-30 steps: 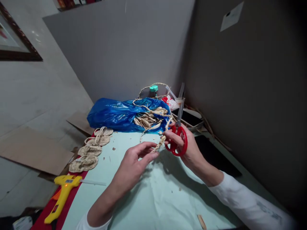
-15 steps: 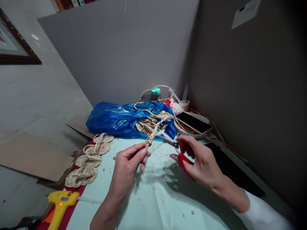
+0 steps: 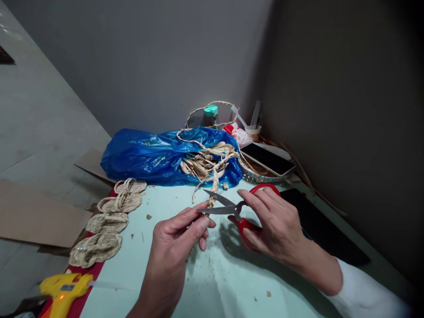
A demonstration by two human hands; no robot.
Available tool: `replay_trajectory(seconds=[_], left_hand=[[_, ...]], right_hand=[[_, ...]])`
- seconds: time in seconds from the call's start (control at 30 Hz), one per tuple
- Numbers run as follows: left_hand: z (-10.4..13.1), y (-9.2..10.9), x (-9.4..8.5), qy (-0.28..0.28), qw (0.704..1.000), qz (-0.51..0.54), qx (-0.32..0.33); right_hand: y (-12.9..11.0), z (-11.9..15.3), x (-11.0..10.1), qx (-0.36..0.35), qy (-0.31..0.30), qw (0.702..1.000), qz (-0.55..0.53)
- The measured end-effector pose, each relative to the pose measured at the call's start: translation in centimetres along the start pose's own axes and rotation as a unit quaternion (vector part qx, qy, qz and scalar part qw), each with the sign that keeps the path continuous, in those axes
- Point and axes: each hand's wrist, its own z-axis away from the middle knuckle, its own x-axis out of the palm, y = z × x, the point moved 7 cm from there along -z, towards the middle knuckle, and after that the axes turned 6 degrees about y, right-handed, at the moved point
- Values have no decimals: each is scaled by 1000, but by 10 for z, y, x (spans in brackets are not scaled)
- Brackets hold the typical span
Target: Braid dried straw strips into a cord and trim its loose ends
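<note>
From my end, glue gun (image 3: 64, 291) and woven pieces (image 3: 107, 223) lay front-left of bag (image 3: 142, 154). In front of it, left hand (image 3: 172, 247) pinched braid (image 3: 215, 182) nearly closed; scissors (image 3: 236, 211), blades apart, were at braid, handles in half-curled right hand (image 3: 283, 225). Phone (image 3: 267, 159) sat right of bag.

1. You had open room low over the near middle of the counter (image 3: 238, 287).
2. Open scissors (image 3: 236, 209) and, beyond, the blue bag (image 3: 142, 154) blocked your way forward.
3. Woven pieces (image 3: 107, 224) edged your left, the black slab (image 3: 326, 232) your right.
</note>
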Motion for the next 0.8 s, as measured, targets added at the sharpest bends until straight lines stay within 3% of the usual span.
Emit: replay_trajectory(seconds=[0.13,0.5,0.8], left_hand=[[2,-1,4,-6,1000,-23,9],[9,10,2,38,986,-113,118],[8,13,1,20,983,-137,123]], right_hand=[[0,0,-1,-13,12,1000,12],[1,4,-4,-20,52,998,15],[2,5,-4,-6,61,998,12]])
